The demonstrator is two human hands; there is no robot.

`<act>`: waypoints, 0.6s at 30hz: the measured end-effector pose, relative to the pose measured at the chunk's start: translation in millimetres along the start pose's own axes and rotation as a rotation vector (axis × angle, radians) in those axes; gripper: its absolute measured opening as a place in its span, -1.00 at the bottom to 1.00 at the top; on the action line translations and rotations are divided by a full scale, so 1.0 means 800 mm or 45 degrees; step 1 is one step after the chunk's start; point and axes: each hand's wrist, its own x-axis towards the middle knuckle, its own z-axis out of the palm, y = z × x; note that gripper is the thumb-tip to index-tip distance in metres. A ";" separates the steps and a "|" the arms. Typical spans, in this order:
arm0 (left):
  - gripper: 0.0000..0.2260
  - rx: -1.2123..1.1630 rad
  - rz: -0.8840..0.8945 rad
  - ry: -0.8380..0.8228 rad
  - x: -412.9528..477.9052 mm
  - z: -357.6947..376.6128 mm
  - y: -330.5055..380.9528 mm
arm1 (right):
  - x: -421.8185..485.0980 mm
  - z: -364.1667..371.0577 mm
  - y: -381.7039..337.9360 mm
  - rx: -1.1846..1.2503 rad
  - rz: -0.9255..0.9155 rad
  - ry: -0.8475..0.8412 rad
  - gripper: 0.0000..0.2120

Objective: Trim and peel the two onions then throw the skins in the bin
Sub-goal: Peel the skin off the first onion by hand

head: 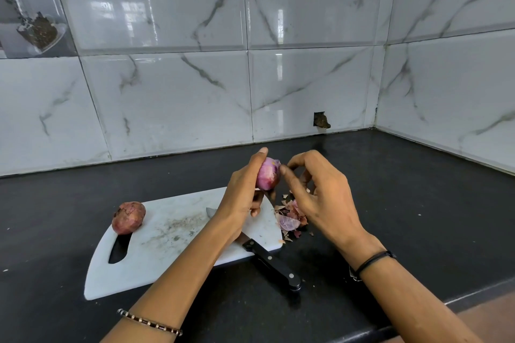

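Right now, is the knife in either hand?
No, the knife lies on the cutting board; the left hand holds the purple onion.

Both bare forearms reach forward and converge; the left hand [245, 189] is raised, its back to the camera, fingers and thumb curled round an onion [268, 174] at its right side, forefinger stretched over the top; the right hand [320, 195] faces it, fingers arched, thumb tip touching the onion; whether it pinches anything cannot be told.
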 end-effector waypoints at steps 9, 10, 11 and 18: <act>-0.61 -0.092 0.039 0.002 0.003 -0.001 -0.003 | 0.002 -0.002 -0.004 0.068 -0.026 -0.005 -0.74; -0.60 -0.091 0.046 -0.012 0.003 -0.001 -0.003 | 0.002 -0.002 -0.004 0.069 -0.021 -0.019 -0.68; -0.59 -0.084 0.053 -0.028 0.002 0.000 -0.003 | 0.002 0.000 -0.004 0.069 -0.016 -0.035 -0.63; -0.60 -0.021 0.093 -0.066 -0.002 0.003 -0.002 | 0.001 0.002 0.003 0.077 -0.002 -0.069 -0.61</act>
